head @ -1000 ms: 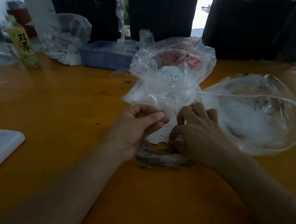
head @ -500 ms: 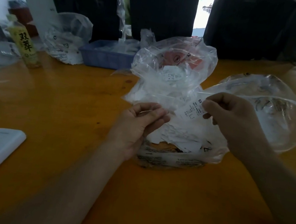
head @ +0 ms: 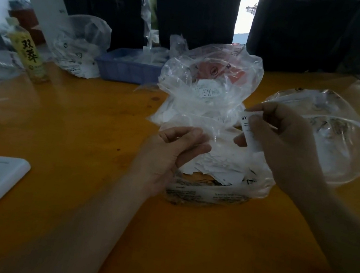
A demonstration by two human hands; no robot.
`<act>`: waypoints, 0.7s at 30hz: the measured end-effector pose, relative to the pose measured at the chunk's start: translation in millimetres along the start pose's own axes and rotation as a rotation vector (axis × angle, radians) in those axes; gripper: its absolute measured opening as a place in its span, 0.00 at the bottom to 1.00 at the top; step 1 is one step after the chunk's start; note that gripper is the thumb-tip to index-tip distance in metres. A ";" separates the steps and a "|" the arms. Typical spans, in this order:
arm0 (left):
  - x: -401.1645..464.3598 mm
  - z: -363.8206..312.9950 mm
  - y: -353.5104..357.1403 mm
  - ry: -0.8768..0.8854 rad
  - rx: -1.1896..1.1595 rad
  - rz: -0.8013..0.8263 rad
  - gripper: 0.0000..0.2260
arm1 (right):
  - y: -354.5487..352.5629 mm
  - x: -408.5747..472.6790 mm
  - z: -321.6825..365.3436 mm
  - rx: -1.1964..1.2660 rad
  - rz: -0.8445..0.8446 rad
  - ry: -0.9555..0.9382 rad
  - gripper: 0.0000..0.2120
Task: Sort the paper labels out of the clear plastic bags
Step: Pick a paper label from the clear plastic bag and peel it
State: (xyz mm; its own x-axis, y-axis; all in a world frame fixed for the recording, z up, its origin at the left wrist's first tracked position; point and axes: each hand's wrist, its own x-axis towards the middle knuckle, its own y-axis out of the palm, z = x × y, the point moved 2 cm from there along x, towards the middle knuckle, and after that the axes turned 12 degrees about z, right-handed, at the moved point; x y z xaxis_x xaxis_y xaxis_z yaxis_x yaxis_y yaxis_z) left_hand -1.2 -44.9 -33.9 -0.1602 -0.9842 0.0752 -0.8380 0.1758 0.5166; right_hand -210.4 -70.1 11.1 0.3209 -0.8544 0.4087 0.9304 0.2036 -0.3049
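**Pinching one label above the bag**

Holding a narrow white paper label (head: 249,133) in my right hand (head: 283,145), I pinch it between thumb and fingers. Its long axis runs nearly upright, leaning a little, with the upside-down printed "XS" at the top end. It sits above the crumpled clear plastic bag (head: 214,184) of white labels on the orange wooden table (head: 81,125). My left hand (head: 171,154) grips that bag's rim with curled fingers. A second, puffed-up clear bag (head: 338,142) lies just behind my right hand, and a third (head: 209,79) stands behind the first.
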 end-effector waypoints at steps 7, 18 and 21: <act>-2.4 1.8 3.8 -0.026 0.062 0.038 0.11 | 13.8 -2.4 0.9 -0.312 0.130 -0.065 0.13; -3.4 4.2 4.2 -0.020 0.165 0.056 0.16 | 16.1 -3.0 -0.9 -0.497 0.179 -0.164 0.13; -3.6 4.3 4.0 -0.007 0.192 0.058 0.15 | 16.1 -1.5 -2.2 -0.554 0.182 -0.162 0.14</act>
State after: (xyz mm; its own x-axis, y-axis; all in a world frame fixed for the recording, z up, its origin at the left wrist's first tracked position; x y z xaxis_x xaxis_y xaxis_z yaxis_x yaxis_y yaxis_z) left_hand -6.3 -40.5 -35.8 -0.2141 -0.9722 0.0943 -0.9112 0.2336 0.3393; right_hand -196.3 -66.6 3.6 0.5301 -0.7364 0.4203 0.6408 0.0233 -0.7673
